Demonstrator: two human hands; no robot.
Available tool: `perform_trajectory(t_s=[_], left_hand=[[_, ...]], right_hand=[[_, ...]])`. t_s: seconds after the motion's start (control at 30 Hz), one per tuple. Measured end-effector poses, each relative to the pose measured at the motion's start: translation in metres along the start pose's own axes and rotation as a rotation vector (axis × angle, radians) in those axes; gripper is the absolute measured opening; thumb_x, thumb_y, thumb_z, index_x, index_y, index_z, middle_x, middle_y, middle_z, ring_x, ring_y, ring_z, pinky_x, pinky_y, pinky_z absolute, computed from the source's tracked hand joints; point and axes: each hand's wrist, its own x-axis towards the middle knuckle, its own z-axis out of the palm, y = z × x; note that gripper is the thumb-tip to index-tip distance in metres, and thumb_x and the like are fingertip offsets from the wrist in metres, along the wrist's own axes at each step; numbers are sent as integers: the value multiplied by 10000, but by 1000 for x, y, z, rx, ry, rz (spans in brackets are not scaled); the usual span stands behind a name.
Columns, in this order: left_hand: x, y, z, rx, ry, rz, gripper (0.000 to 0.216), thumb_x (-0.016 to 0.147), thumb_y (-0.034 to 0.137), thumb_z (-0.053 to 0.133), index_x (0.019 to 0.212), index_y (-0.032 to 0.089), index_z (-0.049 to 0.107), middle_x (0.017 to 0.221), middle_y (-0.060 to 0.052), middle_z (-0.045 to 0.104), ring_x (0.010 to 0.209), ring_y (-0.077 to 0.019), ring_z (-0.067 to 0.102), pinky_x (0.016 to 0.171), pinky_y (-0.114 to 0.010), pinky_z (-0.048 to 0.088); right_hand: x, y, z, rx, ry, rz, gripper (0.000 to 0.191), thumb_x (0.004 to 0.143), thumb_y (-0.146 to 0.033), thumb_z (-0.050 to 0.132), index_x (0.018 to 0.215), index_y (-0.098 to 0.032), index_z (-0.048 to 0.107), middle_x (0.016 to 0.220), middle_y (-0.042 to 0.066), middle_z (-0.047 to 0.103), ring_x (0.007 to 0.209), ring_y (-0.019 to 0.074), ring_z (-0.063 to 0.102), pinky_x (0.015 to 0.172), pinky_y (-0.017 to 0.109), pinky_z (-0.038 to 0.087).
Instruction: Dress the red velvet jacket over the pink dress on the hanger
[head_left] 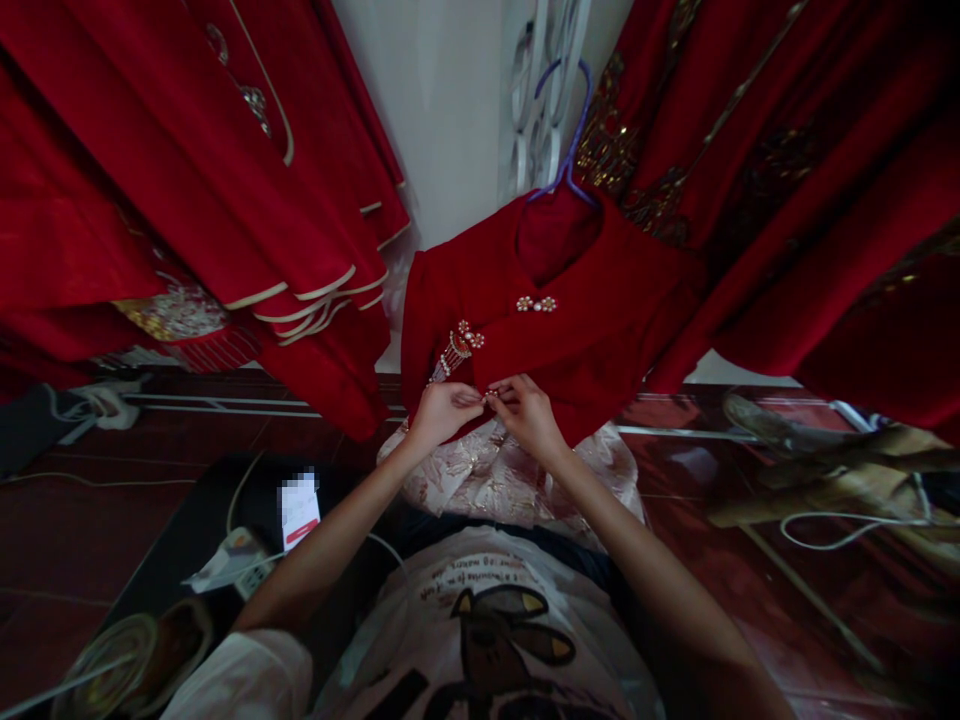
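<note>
The red jacket [585, 300] hangs right in front on a purple hanger [570, 130], front facing the camera, and both hands are on its lower front edge. The left hand [442, 410] comes up from the lower left with the forearm stretched long, the wrist bent inward and the fingers curled tight, pinching the cloth. The right hand [529, 415] mirrors it from the other side, knuckles up and fingers drawn narrow into a pinch on the same edge. The two sets of fingertips touch, with a small pale bead [489, 395] showing between them. How that bead is held, I cannot tell.

Just above the hands, a tasselled pearl clasp [459, 348] sits on the flap, and higher up near the collar is a second pearl clasp [536, 303], closed. Below the jacket's hem, pale embroidered fabric [495, 480] spreads out behind the wrists.

More red garments [187, 180] with cream trim hang on the left, and darker red ones [787, 200] with gold embroidery on the right, against a white wall [442, 120]. Down left, a phone [300, 510] lies with its screen lit, on a dark mat on the floor [75, 520].
</note>
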Motion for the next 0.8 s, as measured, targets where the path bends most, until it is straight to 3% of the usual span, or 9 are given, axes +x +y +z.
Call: perform_trajectory(t_s=[0.27,0.5,0.63,0.8], left_hand=[[4,-5,2,-126,-3,-62,183,701,274,720,819,134,723,855,-76,764,758,-167,717,787,-318,585],[-1,-2,9,-15,46,-12,108,696,166,678,798,133,687,771,-49,744,707,-151,705,711,-271,586],[-2,-2,8,48,53,24,115,743,206,660,827,143,704,803,-50,752,718,-155,709,715,-278,588],[1,-3,1,61,-14,51,132,775,262,664,834,159,722,858,-56,761,738,-162,716,743,-296,589]], right_hand=[[-3,2,1,-28,11,-39,87,872,-188,558,943,-188,608,983,61,594,793,135,657,725,274,591],[-4,0,1,-67,6,-65,104,872,-164,547,956,-187,603,990,61,577,803,133,643,732,265,579],[-2,1,-3,-128,-15,-88,125,875,-157,538,968,-190,614,994,61,601,811,138,648,760,273,561],[0,1,-7,-182,-59,-68,119,877,-205,562,954,-204,653,971,43,655,681,120,643,675,251,526]])
